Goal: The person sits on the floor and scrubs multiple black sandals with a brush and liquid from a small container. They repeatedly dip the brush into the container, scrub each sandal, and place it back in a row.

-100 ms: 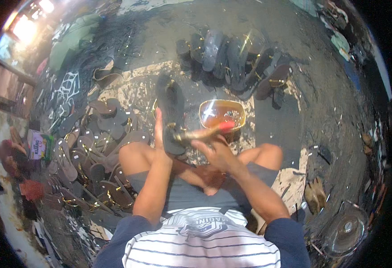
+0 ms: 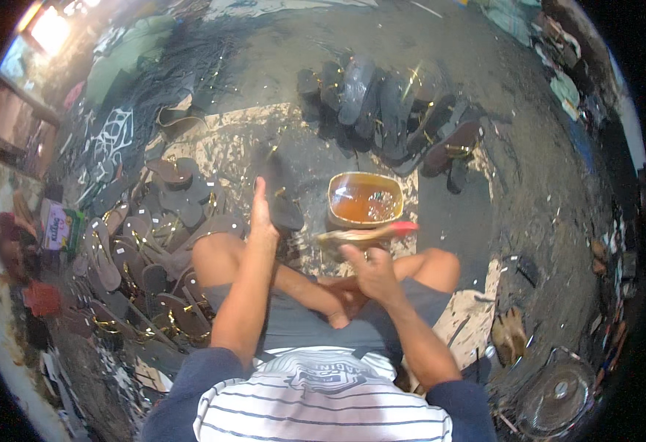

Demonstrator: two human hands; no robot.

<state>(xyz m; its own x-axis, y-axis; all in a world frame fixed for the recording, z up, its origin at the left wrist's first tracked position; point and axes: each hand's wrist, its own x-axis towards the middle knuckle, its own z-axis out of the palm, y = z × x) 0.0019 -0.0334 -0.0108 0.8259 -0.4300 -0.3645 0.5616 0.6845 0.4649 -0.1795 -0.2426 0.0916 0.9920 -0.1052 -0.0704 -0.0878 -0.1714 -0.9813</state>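
Holding a flat dark sole [image 2: 282, 199], left hand [image 2: 262, 221] wrapped round it.

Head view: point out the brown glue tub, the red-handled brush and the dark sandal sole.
Brown glue tub [image 2: 365, 200], head view, amber liquid.
Red-handled brush [image 2: 400, 228], head view, red handle.
Dark sandal sole [image 2: 282, 199], head view, sole's middle.

1. You sit on a dark, gritty floor [image 2: 529, 169] strewn with pale scraps.
2. A pale, paint-spattered board [image 2: 220, 147] lies on it.
3. Left of the board you see a heap of brown sandals [image 2: 139, 250].
4. Beyond the board, dark soles [image 2: 389, 103] stand stacked.
5. Far left of it, bright daylight [image 2: 47, 29] glares.
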